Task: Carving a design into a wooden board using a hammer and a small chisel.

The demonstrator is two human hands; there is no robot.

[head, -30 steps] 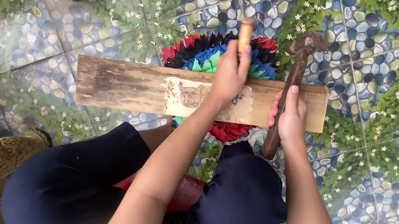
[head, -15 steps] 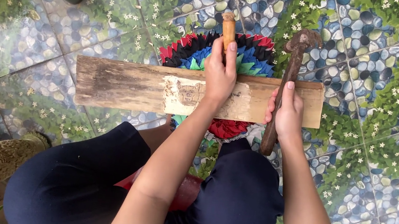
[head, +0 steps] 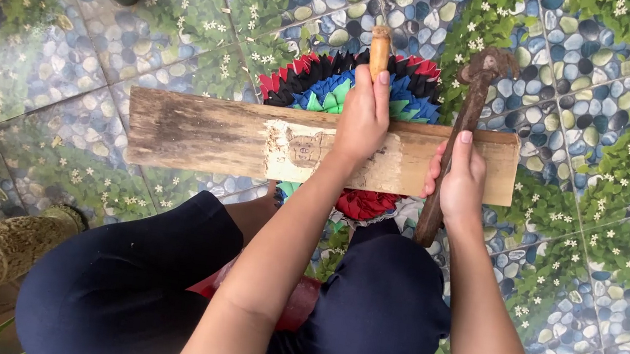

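Across the person's lap, a long weathered wooden plank [head: 215,135] with a pale carved patch lies crosswise over a round multicoloured rag mat [head: 326,89] on pebble-patterned floor tiles [head: 617,160]. The left hand [head: 363,118] rests on the plank near its middle, fingers closed around a wooden-handled chisel [head: 380,48] that points away from the body. The right hand [head: 460,180], just beside it at the plank's right portion, grips the shaft of a rusty old hammer [head: 465,116], whose head lies beyond the far edge.
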